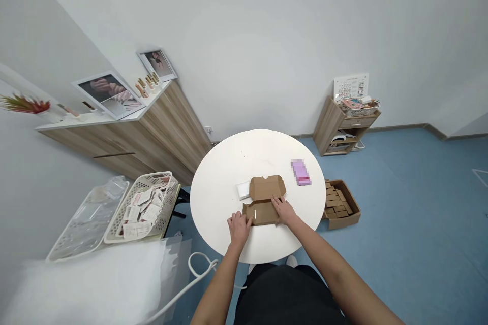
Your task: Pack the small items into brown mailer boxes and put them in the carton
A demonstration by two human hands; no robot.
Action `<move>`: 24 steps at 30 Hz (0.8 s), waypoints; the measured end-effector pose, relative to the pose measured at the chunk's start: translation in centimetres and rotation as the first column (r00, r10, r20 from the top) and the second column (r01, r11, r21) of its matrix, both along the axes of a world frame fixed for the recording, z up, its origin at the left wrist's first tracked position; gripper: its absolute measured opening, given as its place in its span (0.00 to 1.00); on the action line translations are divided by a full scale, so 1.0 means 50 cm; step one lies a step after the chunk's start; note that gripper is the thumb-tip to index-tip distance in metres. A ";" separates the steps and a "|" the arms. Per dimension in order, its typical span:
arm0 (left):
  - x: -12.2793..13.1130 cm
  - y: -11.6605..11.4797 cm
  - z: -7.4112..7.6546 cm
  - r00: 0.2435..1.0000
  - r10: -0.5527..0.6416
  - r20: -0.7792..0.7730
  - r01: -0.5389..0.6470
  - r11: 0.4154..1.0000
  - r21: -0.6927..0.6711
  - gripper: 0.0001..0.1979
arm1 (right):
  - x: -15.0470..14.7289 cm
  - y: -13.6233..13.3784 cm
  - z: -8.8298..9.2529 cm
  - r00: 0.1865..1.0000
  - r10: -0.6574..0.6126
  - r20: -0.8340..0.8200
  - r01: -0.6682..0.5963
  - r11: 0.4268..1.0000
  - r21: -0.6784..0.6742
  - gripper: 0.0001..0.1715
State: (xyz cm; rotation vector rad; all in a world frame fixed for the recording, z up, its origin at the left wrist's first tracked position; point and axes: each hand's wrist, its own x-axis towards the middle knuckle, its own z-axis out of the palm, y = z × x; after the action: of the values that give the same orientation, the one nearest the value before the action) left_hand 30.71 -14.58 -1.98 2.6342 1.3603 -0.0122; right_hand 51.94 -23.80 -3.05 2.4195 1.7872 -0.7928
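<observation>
A brown cardboard mailer box point(267, 189) lies unfolded on the round white table point(221, 172), its lid panel folded back toward the wall. My left hand point(239, 227) grips the box's near left corner with bent fingers. On the opposite side, my right hand point(284, 209) holds the right edge, fingertips over the side and thumb low on the outside. A small white slip or mark point(255, 214) shows on the box's base. Beside the lid's left edge lies a flat white packet point(243, 190). A blurred purple item point(301, 172) rests farther right.
An open carton point(345, 222) of folded brown boxes stands on the floor right of the table. Left are a white basket point(171, 198) of packets and another basket point(57, 254) with clear plastic. A wooden cabinet point(179, 132) and a small shelf unit point(324, 122) stand by the wall.
</observation>
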 end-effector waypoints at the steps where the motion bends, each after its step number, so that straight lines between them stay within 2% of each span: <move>1: 0.010 -0.007 0.002 1.000 -0.001 -0.022 0.001 1.000 -0.015 0.15 | -0.002 0.001 -0.002 1.000 0.006 0.004 -0.006 1.000 -0.003 0.74; 4: 0.053 -0.024 0.004 0.997 -0.036 -0.061 0.033 0.998 -0.045 0.13 | -0.005 0.001 -0.007 1.000 0.011 0.014 -0.011 1.000 -0.003 0.74; 8: 0.096 -0.032 -0.001 0.981 -0.175 -0.079 0.170 0.983 -0.067 0.14 | -0.005 0.001 -0.008 1.000 0.026 0.000 -0.026 1.000 0.009 0.74; 14: 0.085 -0.005 0.000 0.956 -0.288 -0.051 0.284 0.957 -0.060 0.12 | -0.007 0.003 -0.005 0.999 0.034 0.015 -0.034 0.999 0.017 0.74; 16: 0.070 0.010 0.003 0.971 -0.240 -0.020 0.239 0.971 -0.014 0.11 | -0.008 0.004 -0.006 0.999 0.031 0.011 -0.031 0.999 0.011 0.74; 20: 0.050 0.040 0.007 1.000 -0.014 -0.003 0.014 0.999 0.050 0.17 | -0.010 0.006 -0.002 1.000 0.016 -0.004 -0.016 1.000 0.006 0.75; 24: 0.061 0.048 0.007 0.997 -0.033 -0.073 0.032 0.999 -0.011 0.10 | -0.011 0.007 0.007 1.000 0.025 0.003 -0.025 1.000 -0.007 0.75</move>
State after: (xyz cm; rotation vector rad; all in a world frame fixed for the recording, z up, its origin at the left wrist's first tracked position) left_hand 33.76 -12.18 -1.64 2.6719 1.3350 -0.1201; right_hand 51.40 -23.47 -2.72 2.3881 1.8061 -0.7912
